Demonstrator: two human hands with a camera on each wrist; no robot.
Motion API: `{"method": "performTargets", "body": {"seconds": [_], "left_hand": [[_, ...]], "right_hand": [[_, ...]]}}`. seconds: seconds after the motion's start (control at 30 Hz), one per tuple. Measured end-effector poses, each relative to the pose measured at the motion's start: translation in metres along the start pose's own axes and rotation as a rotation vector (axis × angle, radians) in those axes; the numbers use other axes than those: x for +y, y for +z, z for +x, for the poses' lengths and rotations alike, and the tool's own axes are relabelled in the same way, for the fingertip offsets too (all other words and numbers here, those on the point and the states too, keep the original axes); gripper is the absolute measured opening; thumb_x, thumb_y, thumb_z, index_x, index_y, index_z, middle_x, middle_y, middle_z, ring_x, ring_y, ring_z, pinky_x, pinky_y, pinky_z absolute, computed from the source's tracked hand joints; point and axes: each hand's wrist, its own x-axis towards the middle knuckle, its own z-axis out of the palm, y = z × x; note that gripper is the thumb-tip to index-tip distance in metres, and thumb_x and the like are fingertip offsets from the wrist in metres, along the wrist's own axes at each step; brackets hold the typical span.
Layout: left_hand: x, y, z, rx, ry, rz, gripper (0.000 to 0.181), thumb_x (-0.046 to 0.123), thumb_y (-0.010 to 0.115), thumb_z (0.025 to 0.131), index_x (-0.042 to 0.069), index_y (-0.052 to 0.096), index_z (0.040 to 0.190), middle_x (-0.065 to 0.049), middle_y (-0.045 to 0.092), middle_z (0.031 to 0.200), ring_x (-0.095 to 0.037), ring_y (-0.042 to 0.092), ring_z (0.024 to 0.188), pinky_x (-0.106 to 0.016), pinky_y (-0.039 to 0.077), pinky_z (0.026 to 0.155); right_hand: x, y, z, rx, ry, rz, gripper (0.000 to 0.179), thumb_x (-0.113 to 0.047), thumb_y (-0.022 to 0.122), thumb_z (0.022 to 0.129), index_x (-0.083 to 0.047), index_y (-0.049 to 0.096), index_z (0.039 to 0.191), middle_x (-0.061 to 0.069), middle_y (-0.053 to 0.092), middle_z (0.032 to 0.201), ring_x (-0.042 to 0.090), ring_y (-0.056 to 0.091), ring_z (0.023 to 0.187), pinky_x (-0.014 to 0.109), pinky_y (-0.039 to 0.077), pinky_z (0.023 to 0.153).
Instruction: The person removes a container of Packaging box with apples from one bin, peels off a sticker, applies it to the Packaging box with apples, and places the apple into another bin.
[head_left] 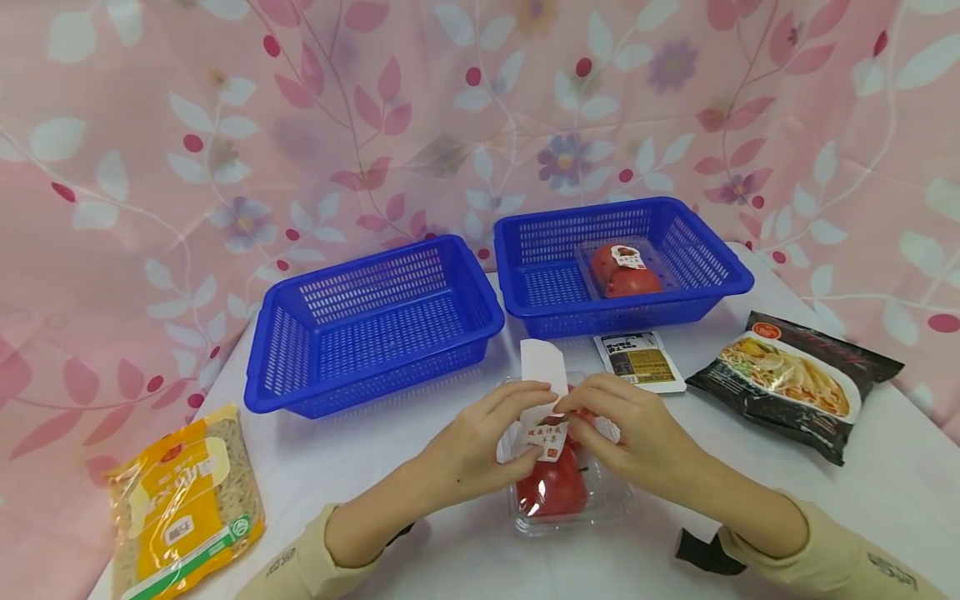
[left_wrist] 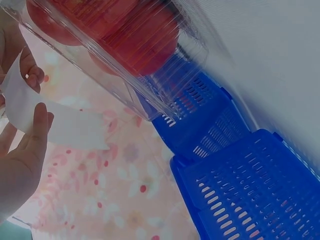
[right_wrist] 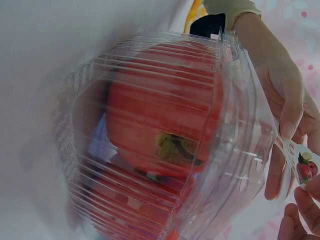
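A white paper label [head_left: 545, 437] printed with red characters and a fruit picture is between my two hands. My left hand [head_left: 468, 442] pinches its left side between thumb and fingers. My right hand [head_left: 637, 425] pinches its right edge with thumb and forefinger. A plain white strip of the same paper [head_left: 542, 362] sticks up beyond the fingertips, and it bends in the left wrist view. Just below the hands stands a clear plastic clamshell box [head_left: 607, 504], its lid closed, with red tomatoes [head_left: 553, 487] inside. A green stem end [right_wrist: 175, 146] shows through the plastic.
One blue basket [head_left: 390, 333] stands at back left. Another blue basket [head_left: 540, 287] at back right holds a labelled box of tomatoes [head_left: 633, 282]. A small flat sachet [head_left: 643, 362] and a black noodle packet [head_left: 795, 383] lie right; a yellow packet [head_left: 183, 508] lies left.
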Motion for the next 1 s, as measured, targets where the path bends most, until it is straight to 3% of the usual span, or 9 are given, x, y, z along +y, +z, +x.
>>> {"method": "performTargets", "body": {"seconds": [0.3, 0.67, 0.9, 1.0], "left_hand": [[-0.001, -0.001, -0.003, -0.001, -0.009, -0.017, 0.054, 0.003, 0.069, 0.073, 0.004, 0.049, 0.123, -0.011, 0.052, 0.124, -0.015, 0.054, 0.106, -0.013, 0.044, 0.081], [-0.004, -0.004, -0.009, -0.015, -0.037, 0.009, 0.046, 0.01, 0.071, 0.075, 0.005, 0.055, 0.117, -0.011, 0.051, 0.125, -0.018, 0.053, 0.112, -0.023, 0.041, 0.093], [-0.001, -0.007, -0.011, -0.045, -0.138, -0.001, 0.043, 0.014, 0.071, 0.078, 0.008, 0.055, 0.117, -0.007, 0.049, 0.128, -0.013, 0.053, 0.11, -0.022, 0.042, 0.091], [-0.002, -0.008, -0.012, -0.051, -0.148, 0.005, 0.043, 0.015, 0.071, 0.078, 0.008, 0.055, 0.117, -0.007, 0.049, 0.129, -0.014, 0.052, 0.112, -0.022, 0.042, 0.092]], "right_hand": [[-0.003, 0.0, 0.003, 0.019, 0.003, 0.057, 0.034, 0.01, 0.069, 0.071, -0.013, 0.066, 0.095, -0.007, 0.061, 0.09, 0.007, 0.057, 0.077, 0.012, 0.046, 0.072], [-0.005, -0.001, 0.003, 0.009, 0.036, 0.063, 0.034, 0.01, 0.069, 0.071, -0.012, 0.066, 0.097, -0.006, 0.061, 0.09, 0.006, 0.056, 0.076, 0.013, 0.047, 0.07], [-0.005, -0.002, 0.004, 0.01, 0.04, 0.063, 0.039, 0.01, 0.069, 0.071, -0.013, 0.064, 0.102, -0.007, 0.062, 0.091, 0.005, 0.055, 0.075, 0.02, 0.05, 0.065], [-0.005, -0.003, 0.004, 0.007, 0.044, 0.066, 0.041, 0.01, 0.069, 0.071, -0.013, 0.064, 0.104, -0.007, 0.062, 0.092, 0.005, 0.054, 0.075, 0.019, 0.049, 0.064]]}}
